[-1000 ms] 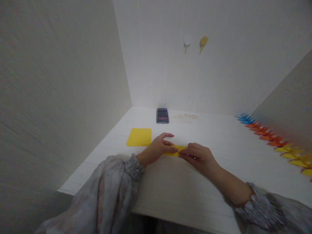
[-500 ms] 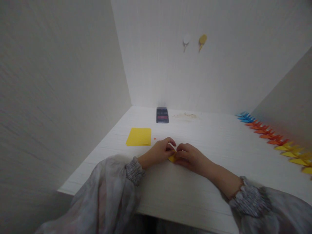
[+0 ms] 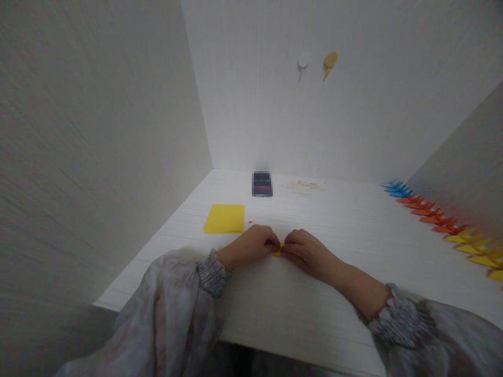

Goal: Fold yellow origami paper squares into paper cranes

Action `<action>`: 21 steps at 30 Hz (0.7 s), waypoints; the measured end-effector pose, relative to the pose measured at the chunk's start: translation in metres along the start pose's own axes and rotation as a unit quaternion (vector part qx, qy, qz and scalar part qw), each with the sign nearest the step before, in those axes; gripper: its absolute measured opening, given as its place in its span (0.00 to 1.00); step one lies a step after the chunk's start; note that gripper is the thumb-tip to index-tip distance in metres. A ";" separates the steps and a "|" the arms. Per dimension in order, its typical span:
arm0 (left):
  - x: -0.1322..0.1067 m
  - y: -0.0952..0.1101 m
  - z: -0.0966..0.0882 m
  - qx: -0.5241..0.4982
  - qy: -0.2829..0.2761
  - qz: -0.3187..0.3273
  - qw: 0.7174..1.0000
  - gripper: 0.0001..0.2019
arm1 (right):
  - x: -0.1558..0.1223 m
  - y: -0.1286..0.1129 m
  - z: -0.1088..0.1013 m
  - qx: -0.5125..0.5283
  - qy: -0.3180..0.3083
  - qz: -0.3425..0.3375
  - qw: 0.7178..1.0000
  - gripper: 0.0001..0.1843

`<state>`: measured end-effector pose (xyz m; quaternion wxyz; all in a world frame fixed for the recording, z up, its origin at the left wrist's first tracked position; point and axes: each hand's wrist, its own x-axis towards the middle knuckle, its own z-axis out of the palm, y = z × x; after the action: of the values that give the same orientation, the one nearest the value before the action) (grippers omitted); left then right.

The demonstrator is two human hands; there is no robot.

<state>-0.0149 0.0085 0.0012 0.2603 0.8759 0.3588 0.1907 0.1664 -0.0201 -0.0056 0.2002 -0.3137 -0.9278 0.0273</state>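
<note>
Both my hands meet near the middle of the white table (image 3: 298, 309). My left hand (image 3: 251, 244) and my right hand (image 3: 304, 250) pinch a small folded piece of yellow paper (image 3: 277, 252) between their fingertips, pressing it onto the tabletop. Only a sliver of the paper shows between the fingers; the rest is hidden under them. A stack of flat yellow paper sheets (image 3: 225, 218) lies to the left, just beyond my left hand.
A row of folded paper pieces, blue (image 3: 395, 188), orange (image 3: 426, 217) and yellow (image 3: 477, 251), runs along the table's right side. A dark phone (image 3: 262, 184) lies at the back by the wall. Two small hooks (image 3: 316, 62) hang on the back wall.
The long yellow strip seen a second ago has been folded shorter. My hands have drawn together and now cover almost all of it.
</note>
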 end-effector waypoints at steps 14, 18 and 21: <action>-0.005 0.005 -0.008 0.008 -0.019 -0.008 1.000 0.08 | 0.001 -0.001 0.006 0.066 -0.005 0.062 0.996 0.09; -0.003 0.005 -0.008 0.018 -0.024 -0.013 0.999 0.08 | 0.002 -0.001 0.009 0.047 -0.014 0.091 0.995 0.09; -0.003 0.004 -0.007 0.024 -0.024 -0.027 0.999 0.08 | 0.004 0.000 0.010 0.047 -0.021 0.104 0.993 0.10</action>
<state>-0.0181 0.0063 0.0089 0.2531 0.8762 0.3802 0.1536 0.1597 -0.0176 -0.0130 0.1914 -0.3976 -0.8920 0.0985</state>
